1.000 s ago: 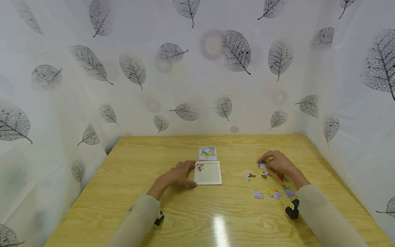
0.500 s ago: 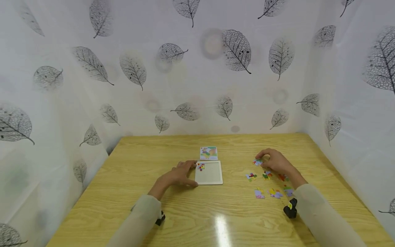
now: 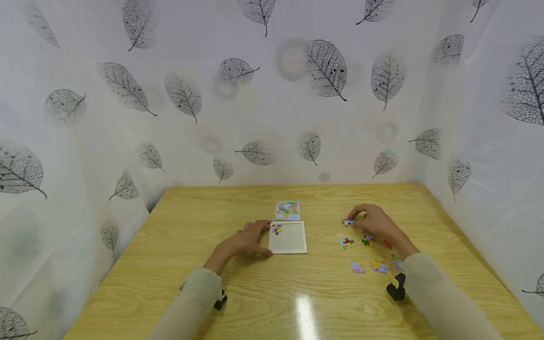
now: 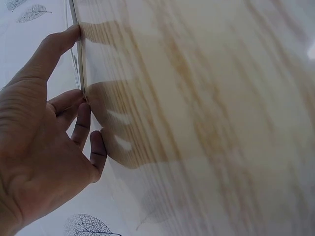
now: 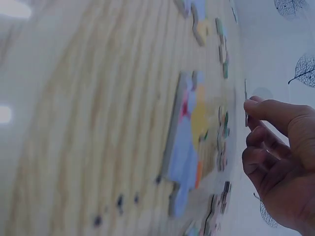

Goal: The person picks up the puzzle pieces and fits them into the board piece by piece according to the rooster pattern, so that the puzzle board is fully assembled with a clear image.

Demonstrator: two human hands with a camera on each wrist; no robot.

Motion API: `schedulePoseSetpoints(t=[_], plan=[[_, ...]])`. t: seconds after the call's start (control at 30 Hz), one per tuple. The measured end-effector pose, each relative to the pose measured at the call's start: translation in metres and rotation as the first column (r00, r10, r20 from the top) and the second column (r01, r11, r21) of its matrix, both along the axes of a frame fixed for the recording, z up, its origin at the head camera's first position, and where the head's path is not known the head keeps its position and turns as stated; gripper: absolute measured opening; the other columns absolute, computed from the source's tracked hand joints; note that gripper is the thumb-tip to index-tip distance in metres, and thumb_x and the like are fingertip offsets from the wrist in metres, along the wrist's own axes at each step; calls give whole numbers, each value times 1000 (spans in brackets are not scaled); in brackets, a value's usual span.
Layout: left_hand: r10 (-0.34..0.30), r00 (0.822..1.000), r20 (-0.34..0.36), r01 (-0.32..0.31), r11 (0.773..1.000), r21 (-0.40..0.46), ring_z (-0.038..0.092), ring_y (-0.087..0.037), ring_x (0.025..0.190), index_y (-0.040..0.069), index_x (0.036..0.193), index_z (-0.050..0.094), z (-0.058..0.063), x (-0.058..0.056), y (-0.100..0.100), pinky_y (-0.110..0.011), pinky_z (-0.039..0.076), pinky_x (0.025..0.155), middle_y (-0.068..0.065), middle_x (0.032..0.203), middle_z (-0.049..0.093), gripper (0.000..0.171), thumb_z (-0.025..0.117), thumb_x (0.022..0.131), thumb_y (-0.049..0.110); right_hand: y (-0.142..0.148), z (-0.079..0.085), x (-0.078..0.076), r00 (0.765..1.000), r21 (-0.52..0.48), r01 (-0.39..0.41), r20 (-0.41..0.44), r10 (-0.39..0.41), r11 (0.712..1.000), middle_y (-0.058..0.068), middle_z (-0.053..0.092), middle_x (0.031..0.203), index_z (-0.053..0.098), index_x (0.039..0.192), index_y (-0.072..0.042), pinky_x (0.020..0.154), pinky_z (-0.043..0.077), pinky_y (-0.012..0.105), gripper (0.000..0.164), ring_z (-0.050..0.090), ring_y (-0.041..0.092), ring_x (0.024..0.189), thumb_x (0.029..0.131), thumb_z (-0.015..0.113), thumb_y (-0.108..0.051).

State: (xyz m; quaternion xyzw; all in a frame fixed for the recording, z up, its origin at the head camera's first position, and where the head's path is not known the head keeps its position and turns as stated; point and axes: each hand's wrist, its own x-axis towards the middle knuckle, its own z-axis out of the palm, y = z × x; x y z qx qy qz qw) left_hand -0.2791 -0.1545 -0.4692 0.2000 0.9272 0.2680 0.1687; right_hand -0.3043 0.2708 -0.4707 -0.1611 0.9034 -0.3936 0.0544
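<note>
Pinching a piece (image 3: 346,221) in my right hand (image 3: 375,222), well right of the tray (image 3: 293,243).
My right fingers are drawn together on it, and the tray lies to their left, a little nearer me. My left hand (image 3: 244,241) is closer to the tray, fingers spread, touching its left edge without gripping. Whether the piece clears the tabletop (image 3: 204,208), I cannot tell.

Wood-grain tabletop (image 3: 263,293) at 6 o'clock, bearing a bright glare patch (image 3: 306,317). White sheeting (image 3: 272,113), printed with dark veined leaves (image 3: 327,68), hangs from 9 through 12 to 3 o'clock.
</note>
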Motion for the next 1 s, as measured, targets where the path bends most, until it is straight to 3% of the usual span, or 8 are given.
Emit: schedulePoseSetpoints(t=[0.2, 0.57, 1.0], plan=[[-4, 1000, -11, 4, 1000, -4, 31, -33, 148, 15, 159, 34, -1, -1, -1, -66, 20, 121, -8, 161, 42, 96, 88, 83, 39, -20, 3, -1, 1000, -41, -11, -11, 10, 999, 20, 61, 131, 75, 108, -9, 52, 41, 30, 11, 39, 13, 56, 98, 71, -8], [-62, 998, -9, 61, 996, -70, 18, -45, 155, 23, 161, 38, -3, -4, -1, -77, 15, 116, -8, 170, 27, 89, 83, 87, 42, -68, -4, -3, 995, -126, -96, -6, 96, 987, 22, 60, 137, 76, 106, -8, 53, 43, 29, 10, 42, 11, 53, 96, 74, -9], [-73, 997, -20, 71, 994, -79, 20, -46, 154, 19, 160, 38, -2, -4, 0, -78, 17, 115, -10, 170, 28, 87, 82, 88, 41, -112, -9, -7, 987, -114, -155, -45, 151, 981, 15, 68, 120, 77, 104, -4, 58, 45, 26, 11, 42, 9, 54, 93, 74, -3]])
